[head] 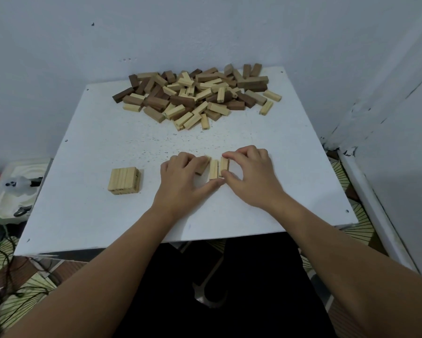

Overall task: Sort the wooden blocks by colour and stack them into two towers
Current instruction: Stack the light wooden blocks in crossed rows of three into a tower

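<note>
Both hands are working three blocks near the tabletop's front edge.
The left hand (pixel 180 178) is pinching a darker block (pixel 203 165); the right hand (pixel 250 174) is pinching a pale block (pixel 224 167), another pale one (pixel 213 169) lying between.

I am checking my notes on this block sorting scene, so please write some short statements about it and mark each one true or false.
1. The pile at the far end of the table mixes light and dark blocks. True.
2. The small stack at the left is made of dark blocks. False: its blocks are light.
3. The right hand pinches a light block. True.
4. The left hand rests on the small stack. False: it is beside the right hand, at a darker block, apart from the stack.
5. Both hands are reaching into the pile. False: they are at the near middle of the table.
</note>
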Tool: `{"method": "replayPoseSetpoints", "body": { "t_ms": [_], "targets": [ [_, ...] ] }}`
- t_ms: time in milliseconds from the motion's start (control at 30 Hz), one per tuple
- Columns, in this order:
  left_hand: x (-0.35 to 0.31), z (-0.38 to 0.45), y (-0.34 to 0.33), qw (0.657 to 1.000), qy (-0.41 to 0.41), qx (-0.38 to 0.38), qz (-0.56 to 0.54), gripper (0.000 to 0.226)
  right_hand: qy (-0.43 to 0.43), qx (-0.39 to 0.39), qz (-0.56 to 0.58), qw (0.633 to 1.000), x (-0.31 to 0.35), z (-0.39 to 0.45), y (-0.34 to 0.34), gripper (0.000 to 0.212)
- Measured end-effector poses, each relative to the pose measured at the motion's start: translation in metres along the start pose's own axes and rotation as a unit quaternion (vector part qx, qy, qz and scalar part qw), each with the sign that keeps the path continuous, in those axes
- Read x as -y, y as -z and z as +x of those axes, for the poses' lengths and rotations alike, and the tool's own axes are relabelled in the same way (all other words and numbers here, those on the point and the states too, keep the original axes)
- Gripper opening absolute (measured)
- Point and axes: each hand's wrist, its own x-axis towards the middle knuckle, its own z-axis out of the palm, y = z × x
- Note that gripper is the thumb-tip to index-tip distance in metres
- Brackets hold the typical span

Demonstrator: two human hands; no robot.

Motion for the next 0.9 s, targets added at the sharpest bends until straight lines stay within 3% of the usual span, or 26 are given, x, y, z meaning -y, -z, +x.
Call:
{"method": "replayPoseSetpoints", "body": {
  "t_ms": [133,333,500,700,900],
  "targets": [
    [0.0,0.001,0.0,0.999,-0.026,-0.01,0.019,0.058,0.0,0.008,0.008,1.0,-0.002,0.001,-0.001,0.047],
    [0.0,0.0,-0.004,0.998,-0.054,-0.009,-0.001,0.042,-0.014,-0.009,0.041,0.999,-0.003,0.004,0.001,0.03],
    [0.002,0.001,-0.003,0.999,-0.038,0.006,-0.028,0.041,-0.031,-0.018,0.045,0.998,-0.003,0.002,-0.001,0.04],
    [-0.005,0.0,0.007,0.994,0.084,-0.006,-0.069,0.067,-0.024,-0.018,0.044,0.999,-0.002,0.0,0.0,0.044],
    [-0.003,0.003,0.006,0.987,0.145,-0.047,-0.043,0.034,-0.016,-0.022,0.025,0.999,-0.003,0.0,0.0,0.039]
  ]
}}
